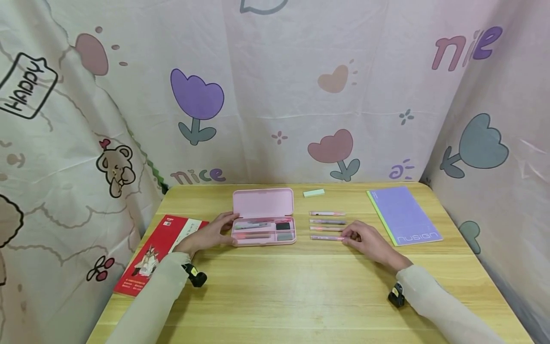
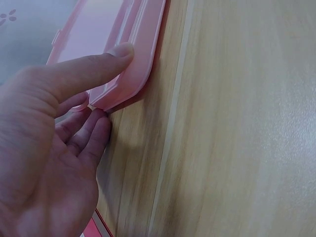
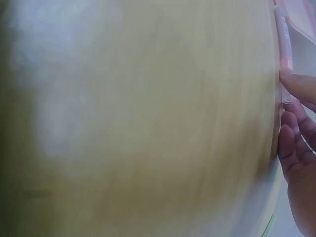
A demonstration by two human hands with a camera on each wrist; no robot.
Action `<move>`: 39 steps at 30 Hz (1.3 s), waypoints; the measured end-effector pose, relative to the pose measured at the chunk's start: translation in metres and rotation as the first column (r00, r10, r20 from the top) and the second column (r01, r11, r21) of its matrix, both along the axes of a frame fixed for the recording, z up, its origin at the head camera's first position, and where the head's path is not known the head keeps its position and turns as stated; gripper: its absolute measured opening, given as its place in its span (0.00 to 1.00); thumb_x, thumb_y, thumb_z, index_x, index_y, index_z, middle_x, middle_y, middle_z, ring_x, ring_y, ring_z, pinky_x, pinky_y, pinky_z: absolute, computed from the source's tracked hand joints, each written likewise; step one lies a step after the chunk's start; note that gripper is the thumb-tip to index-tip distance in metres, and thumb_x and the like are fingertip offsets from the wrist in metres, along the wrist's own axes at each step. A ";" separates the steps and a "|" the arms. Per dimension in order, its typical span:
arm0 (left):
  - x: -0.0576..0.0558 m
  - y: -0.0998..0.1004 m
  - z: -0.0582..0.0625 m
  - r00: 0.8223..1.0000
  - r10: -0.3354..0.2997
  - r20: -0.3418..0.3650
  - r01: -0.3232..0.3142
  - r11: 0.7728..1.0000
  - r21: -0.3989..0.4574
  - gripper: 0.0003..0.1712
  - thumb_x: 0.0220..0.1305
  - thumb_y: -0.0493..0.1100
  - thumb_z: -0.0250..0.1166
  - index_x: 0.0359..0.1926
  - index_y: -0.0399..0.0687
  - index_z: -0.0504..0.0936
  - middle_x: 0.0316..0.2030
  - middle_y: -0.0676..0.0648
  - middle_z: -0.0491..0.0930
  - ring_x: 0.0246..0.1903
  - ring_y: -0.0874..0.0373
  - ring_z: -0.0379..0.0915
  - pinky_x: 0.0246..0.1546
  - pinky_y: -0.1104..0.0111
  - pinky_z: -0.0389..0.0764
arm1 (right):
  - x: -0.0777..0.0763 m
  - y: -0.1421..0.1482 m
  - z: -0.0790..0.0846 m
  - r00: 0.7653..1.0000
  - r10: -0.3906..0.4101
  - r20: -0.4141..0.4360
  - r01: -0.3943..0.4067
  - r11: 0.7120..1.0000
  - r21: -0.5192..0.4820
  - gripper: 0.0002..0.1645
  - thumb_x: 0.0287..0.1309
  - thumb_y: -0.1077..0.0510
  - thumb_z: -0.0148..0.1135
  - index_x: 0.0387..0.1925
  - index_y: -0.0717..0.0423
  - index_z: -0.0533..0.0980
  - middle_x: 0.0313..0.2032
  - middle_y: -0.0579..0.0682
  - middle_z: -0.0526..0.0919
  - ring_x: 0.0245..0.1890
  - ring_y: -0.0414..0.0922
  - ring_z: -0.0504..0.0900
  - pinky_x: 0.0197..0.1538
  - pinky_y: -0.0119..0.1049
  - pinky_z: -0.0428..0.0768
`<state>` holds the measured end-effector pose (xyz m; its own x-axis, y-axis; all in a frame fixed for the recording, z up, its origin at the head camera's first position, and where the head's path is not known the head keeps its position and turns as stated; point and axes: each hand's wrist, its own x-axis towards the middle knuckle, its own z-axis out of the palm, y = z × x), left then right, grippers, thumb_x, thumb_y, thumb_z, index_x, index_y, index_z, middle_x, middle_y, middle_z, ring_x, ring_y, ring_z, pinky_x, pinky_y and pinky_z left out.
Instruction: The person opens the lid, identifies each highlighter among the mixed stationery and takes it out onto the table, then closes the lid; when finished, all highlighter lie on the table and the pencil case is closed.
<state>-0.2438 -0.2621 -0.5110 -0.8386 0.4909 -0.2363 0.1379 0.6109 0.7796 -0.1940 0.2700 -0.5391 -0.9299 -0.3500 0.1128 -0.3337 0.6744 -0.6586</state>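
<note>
A pink pencil case (image 1: 263, 202) lies with its lid up, pens and small blocks in its compartments. My left hand (image 1: 210, 234) grips its left end, the thumb (image 2: 111, 61) along the front wall and the other fingers round the corner. To the right of the case, several pens lie in a row, one above another. With thumb and fingertips, my right hand (image 1: 368, 240) pinches the right end of the nearest pen (image 1: 324, 237), a slim pinkish one. In the right wrist view that pen (image 3: 285, 39) shows at the upper right edge, its clear end between thumb and fingers.
A red booklet (image 1: 146, 253) lies at the left, partly under my left forearm. At the right is a purple notebook (image 1: 404, 215) with a green spine. A pale green eraser-like block (image 1: 313, 193) sits behind the pens. Patterned cloth (image 1: 275, 95) hangs round the wooden table (image 1: 283, 296).
</note>
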 end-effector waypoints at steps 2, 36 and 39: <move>0.000 0.000 0.000 1.000 0.001 0.000 -0.001 1.000 0.001 0.57 0.70 0.52 0.77 0.88 0.50 0.53 0.84 0.37 0.52 0.78 0.35 0.61 0.80 0.38 0.66 | 0.000 0.000 -0.001 1.000 0.002 0.000 -0.002 1.000 -0.003 0.08 0.69 0.57 0.76 0.46 0.44 0.87 0.41 0.39 0.84 0.36 0.35 0.78 0.39 0.30 0.82; -0.001 0.002 0.000 1.000 0.003 -0.002 -0.003 1.000 0.002 0.56 0.69 0.51 0.78 0.88 0.49 0.54 0.85 0.37 0.51 0.78 0.36 0.62 0.80 0.40 0.66 | -0.026 -0.110 0.034 0.992 0.116 -0.041 -0.121 0.985 -0.123 0.16 0.71 0.56 0.74 0.56 0.57 0.86 0.51 0.51 0.89 0.45 0.42 0.84 0.51 0.36 0.87; -0.001 0.002 0.000 1.000 0.002 -0.003 -0.002 1.000 0.000 0.56 0.69 0.51 0.78 0.88 0.49 0.55 0.85 0.37 0.51 0.78 0.36 0.63 0.80 0.40 0.67 | -0.027 -0.138 0.034 0.979 0.193 -0.062 -0.198 0.976 -0.089 0.18 0.71 0.57 0.73 0.58 0.57 0.85 0.52 0.51 0.89 0.44 0.43 0.84 0.49 0.37 0.86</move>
